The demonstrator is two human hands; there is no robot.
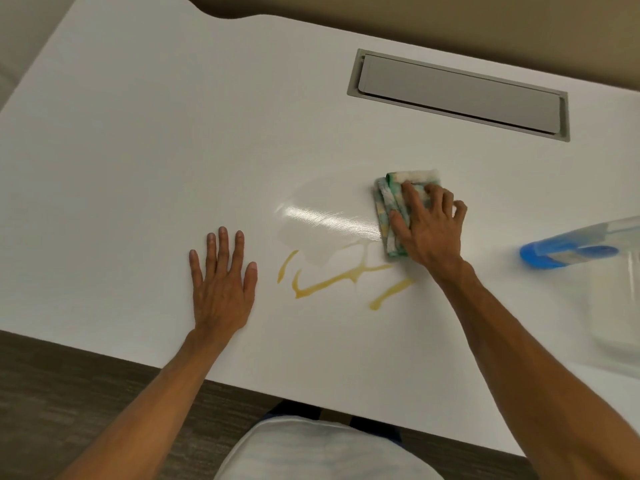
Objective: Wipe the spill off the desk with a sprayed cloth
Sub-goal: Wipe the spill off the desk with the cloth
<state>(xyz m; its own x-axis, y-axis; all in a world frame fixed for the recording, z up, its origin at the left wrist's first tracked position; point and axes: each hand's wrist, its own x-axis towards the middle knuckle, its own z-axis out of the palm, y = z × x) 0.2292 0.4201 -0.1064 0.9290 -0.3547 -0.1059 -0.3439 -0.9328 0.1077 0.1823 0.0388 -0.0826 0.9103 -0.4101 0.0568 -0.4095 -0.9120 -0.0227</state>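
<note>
Yellow streaks of a spill [332, 278] lie on the white desk [173, 140], near its front edge. Just above them a wet, shiny smear [322, 216] runs left from the cloth. My right hand [429, 230] presses down on a folded green, white and yellow cloth [391, 209] at the upper right end of the spill. My left hand [223, 282] rests flat on the desk to the left of the spill, fingers spread, holding nothing.
A clear spray bottle with a blue head [571, 254] stands at the right edge of the view, close to my right forearm. A grey cable hatch [457, 95] is set into the desk at the back right. Dark floor shows below the desk's front edge.
</note>
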